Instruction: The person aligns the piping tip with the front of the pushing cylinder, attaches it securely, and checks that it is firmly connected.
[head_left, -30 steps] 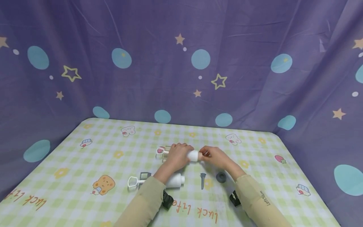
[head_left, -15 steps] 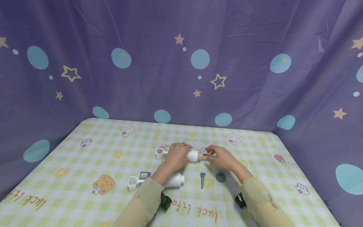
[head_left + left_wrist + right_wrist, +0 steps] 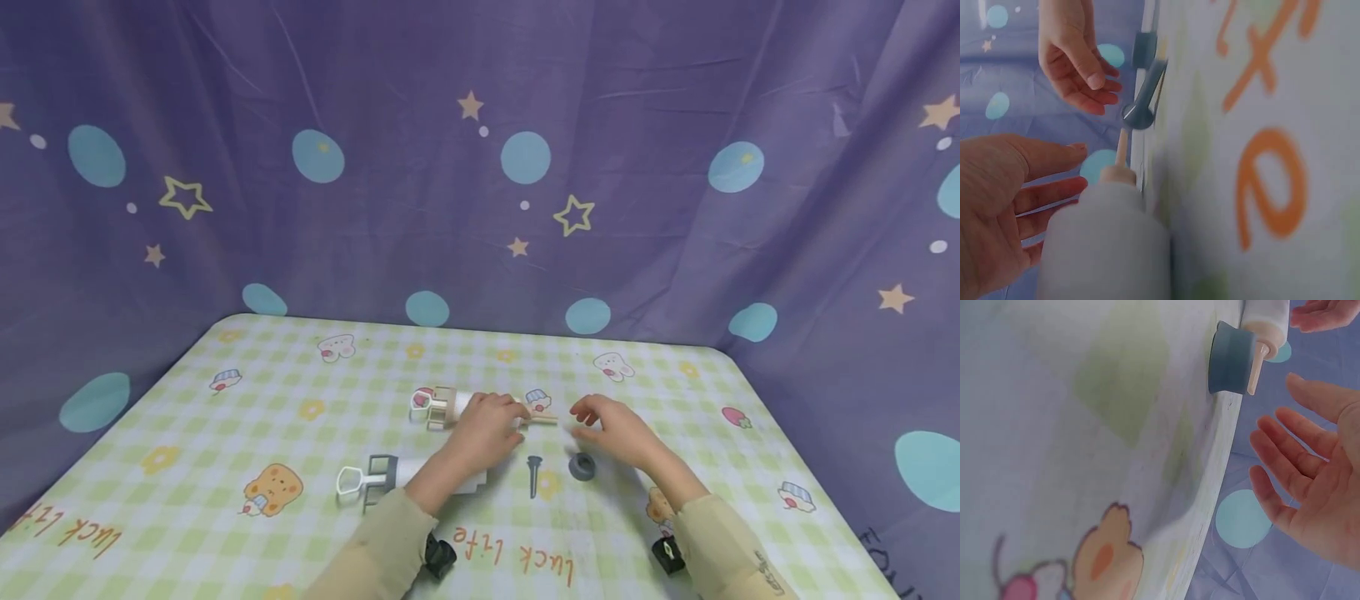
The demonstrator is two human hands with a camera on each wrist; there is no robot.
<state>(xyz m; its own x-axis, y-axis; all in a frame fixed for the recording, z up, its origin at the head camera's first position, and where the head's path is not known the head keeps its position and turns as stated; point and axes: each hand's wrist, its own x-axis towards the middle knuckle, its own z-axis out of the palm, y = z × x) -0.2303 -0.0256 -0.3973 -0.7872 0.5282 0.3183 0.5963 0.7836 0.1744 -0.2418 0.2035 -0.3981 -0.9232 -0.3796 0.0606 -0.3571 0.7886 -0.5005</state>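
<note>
The white-and-beige syringe (image 3: 464,407) aims its long axis at my right hand (image 3: 615,432); my left hand (image 3: 483,429), nearer, overlaps it. I see all fingers (image 3: 1282,465) loosely parted, holding nothing.

"What's hanging at the back there?"

"A purple curtain (image 3: 645,242), loosely creased and dotted with teal ovals (image 3: 525,157), peach stars (image 3: 896,298) and yellow star outlines (image 3: 574,215)."

"And the tablecloth (image 3: 375,375)?"

"Pale green and white check, rounded at the far corners. Two rabbits (image 3: 336,347) are printed towards the back, a strawberry (image 3: 737,417) by the right edge, and a bear (image 3: 273,490) with a cupcake on the left."

"Orange writing (image 3: 513,554) too, near the front."

"'Luck life', upside down from this side. Some dark lettering (image 3: 873,550) shows low on the right, on the curtain, too cut off to read."
</note>
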